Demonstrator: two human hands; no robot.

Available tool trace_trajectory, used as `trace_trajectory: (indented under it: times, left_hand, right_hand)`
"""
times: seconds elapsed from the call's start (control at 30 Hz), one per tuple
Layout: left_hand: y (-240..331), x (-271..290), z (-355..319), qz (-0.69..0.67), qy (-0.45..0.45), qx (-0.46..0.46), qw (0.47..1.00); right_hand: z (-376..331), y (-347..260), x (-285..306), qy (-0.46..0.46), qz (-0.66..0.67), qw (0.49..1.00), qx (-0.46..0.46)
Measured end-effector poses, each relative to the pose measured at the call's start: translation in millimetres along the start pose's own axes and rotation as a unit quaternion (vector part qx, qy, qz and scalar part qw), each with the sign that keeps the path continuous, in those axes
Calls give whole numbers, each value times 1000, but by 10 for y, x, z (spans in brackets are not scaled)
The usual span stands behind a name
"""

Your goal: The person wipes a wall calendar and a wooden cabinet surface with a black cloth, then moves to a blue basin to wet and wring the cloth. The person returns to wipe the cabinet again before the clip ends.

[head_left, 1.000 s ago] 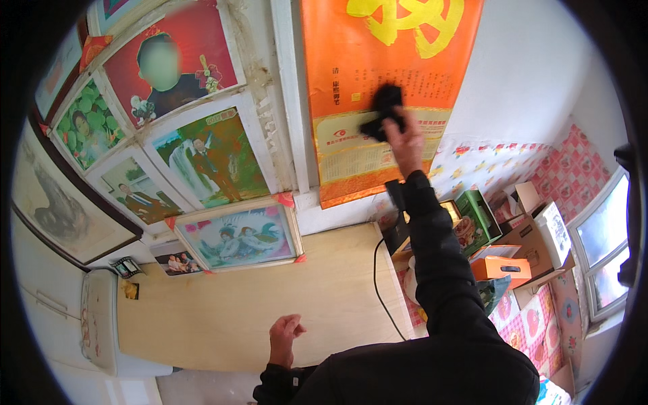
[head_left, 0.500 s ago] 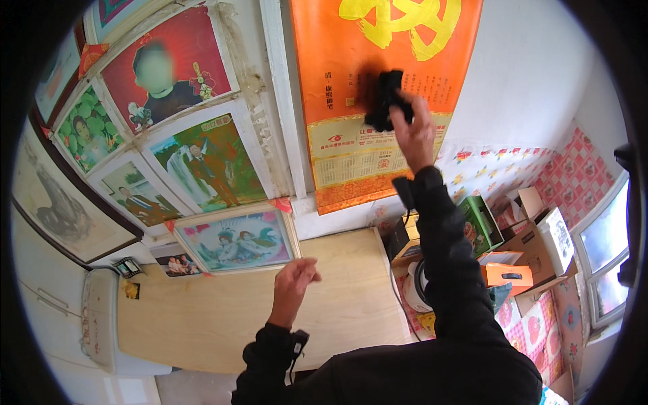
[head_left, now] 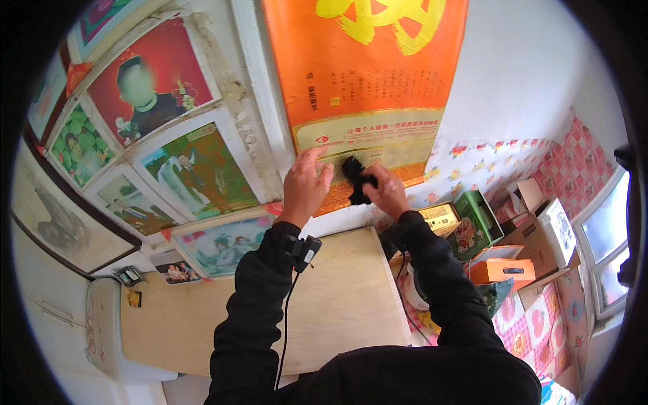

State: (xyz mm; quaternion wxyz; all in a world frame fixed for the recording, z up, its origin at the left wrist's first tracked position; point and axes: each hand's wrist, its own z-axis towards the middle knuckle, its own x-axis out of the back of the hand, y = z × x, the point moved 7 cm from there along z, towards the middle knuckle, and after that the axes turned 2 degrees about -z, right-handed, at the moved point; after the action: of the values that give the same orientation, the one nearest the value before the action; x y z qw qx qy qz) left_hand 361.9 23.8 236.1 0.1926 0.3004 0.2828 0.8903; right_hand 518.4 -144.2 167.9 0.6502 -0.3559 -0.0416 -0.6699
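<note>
Right hand (head_left: 388, 190) has dropped from high on the orange wall poster (head_left: 368, 74) to its lower edge, fingers clamped on a dark, crumpled cloth (head_left: 356, 179) pressed against the paper; the wiping looks to have worked its way down to the bottom strip. Left hand (head_left: 305, 185), down near the wooden tabletop (head_left: 337, 297) a moment ago, now lies flat on the poster just left of the cloth, fingers together and extended, seemingly steadying the sheet. Cloth is black, bunched, partly hidden by the right fingers.
</note>
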Motion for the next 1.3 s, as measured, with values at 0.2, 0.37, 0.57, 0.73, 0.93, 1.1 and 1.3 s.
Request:
trace_trajectory:
  times: [0.2,0.37,0.57,0.73,0.93,1.1,1.3]
  left_hand:
    - [-249,-211,202,23,-7,34,999]
    - [-253,-227,254,13,28,49,998]
    - [-264,-212,300,24,19,81,996]
    - [-248,-220,297,22,26,81,996]
    - [-257,-228,319,7,33,74,997]
    - [-256,-213,296,4,24,86,996]
    - [-226,-208,293,-7,29,49,998]
  right_hand:
    - [553,557,1073,250,84,963,-53]
    - [245,1137,521,192,-78,963,-172]
    - [-336,1369,334,154,-3,937,-312]
    - [561,980,1383,338,30,935,-104]
    - [609,1499,1233,286,-60,946,-138]
    - [-450,2073,538,141,-109,939,-295]
    - [-703,1826,921,345,91,886,-295]
